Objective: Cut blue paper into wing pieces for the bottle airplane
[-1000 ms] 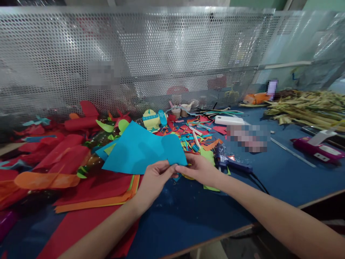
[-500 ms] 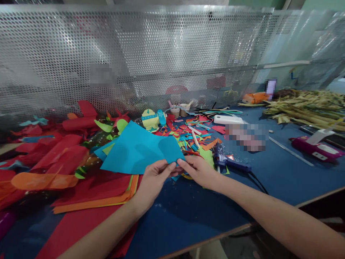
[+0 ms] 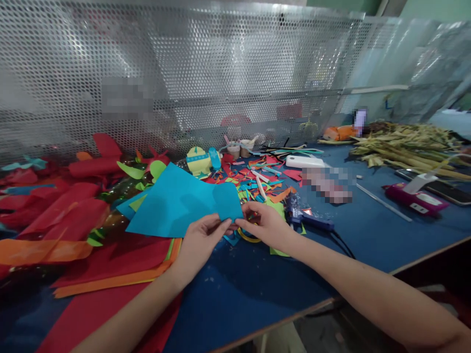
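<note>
A bright blue sheet (image 3: 176, 201), paper or felt, spreads to the left above the stacked sheets. Its right end is turned over into a flap. My left hand (image 3: 200, 245) pinches the lower edge by this flap, thumb on top. At the right corner, the fingers of my right hand (image 3: 267, 223) are closed on the same sheet, close to the left fingertips. Beneath and beside the right hand lie a yellow ring-shaped piece (image 3: 249, 237) and a light green scrap (image 3: 277, 208).
Red and orange sheets (image 3: 117, 260) are stacked at left, beside red cut shapes (image 3: 69, 211). Colourful scraps (image 3: 272, 171) litter the middle. A blue glue gun (image 3: 312, 220) with a cord lies right of my hand. Farther right are a purple power strip (image 3: 415, 198) and dried stalks (image 3: 405, 142).
The view has shifted slightly right. The flap at the sheet's right end is still held, and my right fingers have shifted a little at the corner.
</note>
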`<state>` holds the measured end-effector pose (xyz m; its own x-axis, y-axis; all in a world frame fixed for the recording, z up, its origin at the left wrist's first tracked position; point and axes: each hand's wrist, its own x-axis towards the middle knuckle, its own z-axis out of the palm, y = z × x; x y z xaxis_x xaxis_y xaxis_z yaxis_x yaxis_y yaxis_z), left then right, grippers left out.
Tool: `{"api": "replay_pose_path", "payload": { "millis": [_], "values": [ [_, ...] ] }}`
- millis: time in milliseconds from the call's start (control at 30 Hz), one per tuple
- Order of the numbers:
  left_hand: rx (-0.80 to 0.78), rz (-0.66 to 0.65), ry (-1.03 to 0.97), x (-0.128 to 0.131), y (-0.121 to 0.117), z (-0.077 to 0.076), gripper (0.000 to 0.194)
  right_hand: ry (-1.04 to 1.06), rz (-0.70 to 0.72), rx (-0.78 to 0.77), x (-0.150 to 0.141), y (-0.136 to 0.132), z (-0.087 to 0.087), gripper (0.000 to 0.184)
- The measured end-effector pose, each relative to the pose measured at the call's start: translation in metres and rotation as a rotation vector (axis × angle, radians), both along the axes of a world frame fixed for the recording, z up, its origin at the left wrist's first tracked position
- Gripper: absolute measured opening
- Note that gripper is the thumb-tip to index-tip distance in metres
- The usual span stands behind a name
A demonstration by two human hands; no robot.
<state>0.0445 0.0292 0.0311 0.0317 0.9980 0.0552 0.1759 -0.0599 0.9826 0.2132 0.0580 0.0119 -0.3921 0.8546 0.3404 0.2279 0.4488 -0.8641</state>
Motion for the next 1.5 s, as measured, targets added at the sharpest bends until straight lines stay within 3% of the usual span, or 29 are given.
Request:
{"api": "replay_pose_path", "payload": {
  "millis": [133,300,567,767,900,1033,1200,1367,1500],
  "values": [
    [0.049,-0.006,0.071,-0.002,-0.002,0.0,0.02,-0.007,0.002,-0.006,0.0,0.002,0.001,0.014],
    [0.065,0.062,0.159,-0.005,0.002,0.0,0.032,0.019,-0.014,-0.043,-0.001,0.001,0.004,0.02],
    [0.048,0.042,0.111,-0.009,0.007,0.003,0.024,0.122,-0.061,-0.114,-0.001,0.005,-0.001,0.013],
    [0.014,-0.048,0.215,-0.012,0.007,0.003,0.026,0.012,-0.114,-0.054,0.001,0.004,0.004,0.009],
    [-0.006,-0.057,0.152,-0.009,0.008,0.003,0.027,-0.045,-0.154,-0.02,0.002,0.004,0.006,0.008],
    [-0.036,-0.018,0.17,-0.01,0.008,0.002,0.027,0.021,-0.11,-0.045,0.0,0.004,0.006,0.01],
    [-0.002,-0.103,0.26,-0.014,0.008,-0.003,0.027,0.027,-0.078,-0.045,-0.001,0.003,0.006,0.012],
    [-0.095,-0.104,0.137,-0.009,0.006,-0.003,0.03,0.016,-0.046,-0.064,-0.001,0.003,0.006,0.018],
    [-0.102,-0.119,0.172,-0.009,0.005,0.0,0.032,0.002,-0.065,-0.052,0.0,0.003,0.007,0.019]
  ]
}}
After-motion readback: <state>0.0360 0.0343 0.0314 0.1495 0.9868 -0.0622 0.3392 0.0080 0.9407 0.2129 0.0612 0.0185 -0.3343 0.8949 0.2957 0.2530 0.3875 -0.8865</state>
